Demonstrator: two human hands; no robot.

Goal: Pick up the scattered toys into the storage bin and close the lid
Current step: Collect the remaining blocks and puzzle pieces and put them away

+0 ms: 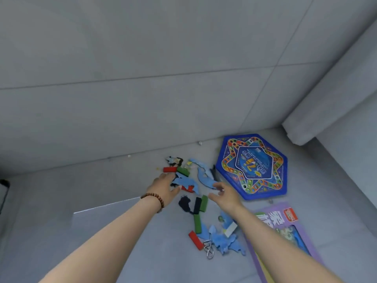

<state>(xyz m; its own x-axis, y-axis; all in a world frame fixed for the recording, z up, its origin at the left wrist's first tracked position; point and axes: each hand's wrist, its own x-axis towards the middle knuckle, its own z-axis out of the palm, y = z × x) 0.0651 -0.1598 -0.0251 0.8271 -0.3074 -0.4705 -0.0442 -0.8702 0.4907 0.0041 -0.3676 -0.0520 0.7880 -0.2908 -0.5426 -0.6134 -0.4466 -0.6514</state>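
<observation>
Scattered toys [197,204] lie in a small heap on the grey tiled floor [142,99], a bit right of the middle. A flat blue dolphin-shaped piece [184,181] sits right at the tips of the left hand [163,186]. That hand's fingers [170,176] are straight and spread, and they hold nothing. I cannot tell if they touch the piece. A small red block [169,169] and a green block [183,170] lie just past those fingers.

The right hand [225,196] is spread wide too, and it holds nothing. Its fingertips are at the near end of a curved blue piece [205,177].

Between the two wrists lie a black block and another green block [204,203], side by side. Nearer still are more blue pieces [224,242], a second red block [195,240] and a shiny metal ring puzzle [208,249].

A brown bead bracelet [155,198] is on the left wrist. To the right lies a blue six-sided game board [253,166]. A purple box [285,227] lies near it, partly under the right arm.
</observation>
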